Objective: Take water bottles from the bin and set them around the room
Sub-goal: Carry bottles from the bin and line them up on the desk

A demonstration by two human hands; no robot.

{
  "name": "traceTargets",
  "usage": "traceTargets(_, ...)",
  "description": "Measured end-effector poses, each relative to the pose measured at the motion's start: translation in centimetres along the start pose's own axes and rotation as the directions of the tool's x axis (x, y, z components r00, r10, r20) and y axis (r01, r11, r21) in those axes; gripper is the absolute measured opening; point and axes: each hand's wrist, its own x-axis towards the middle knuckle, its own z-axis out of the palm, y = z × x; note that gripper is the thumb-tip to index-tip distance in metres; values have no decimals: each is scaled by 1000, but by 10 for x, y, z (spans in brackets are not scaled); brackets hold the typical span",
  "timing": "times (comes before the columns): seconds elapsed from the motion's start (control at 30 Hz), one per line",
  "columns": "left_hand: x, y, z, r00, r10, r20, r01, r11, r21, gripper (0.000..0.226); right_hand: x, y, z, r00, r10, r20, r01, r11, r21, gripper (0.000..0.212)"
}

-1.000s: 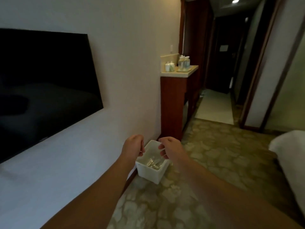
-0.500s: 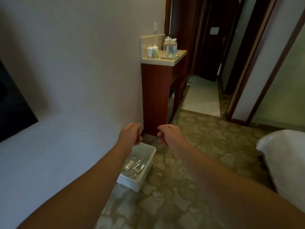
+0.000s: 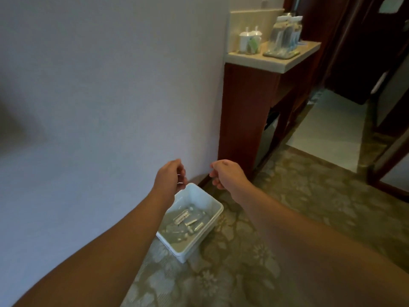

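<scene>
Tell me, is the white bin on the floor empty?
Not empty. Several clear water bottles lie on their sides inside the lidless bin.

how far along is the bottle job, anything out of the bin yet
Done: bottles already stand on the counter, though who set them is unclear. In hand: nothing; left hand and right hand hold nothing. Left: several water bottles lie in the white bin.
</scene>
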Motion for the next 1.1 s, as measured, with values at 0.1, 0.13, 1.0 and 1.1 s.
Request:
traceTargets(0.1, 31, -14, 2, 997, -25, -71, 23, 999, -23, 21, 49, 5, 7, 996, 32, 82, -32, 999, -9, 16)
traceTargets(0.13, 43, -20, 0, 994, -32, -100, 30, 999, -23, 21, 66, 8, 12, 993, 44, 110, -42, 999, -22, 16)
traceTargets(1.0, 393, -347, -30, 803, -208, -558, 121, 974, -190, 30, 464, 287, 206, 826, 324, 461, -219, 938, -267, 15)
traceTargets(1.1, 431, -423, -44, 814, -214, -540, 128, 973, -192, 28, 503, 361, 228, 801, 311, 512, -173, 938, -299, 16)
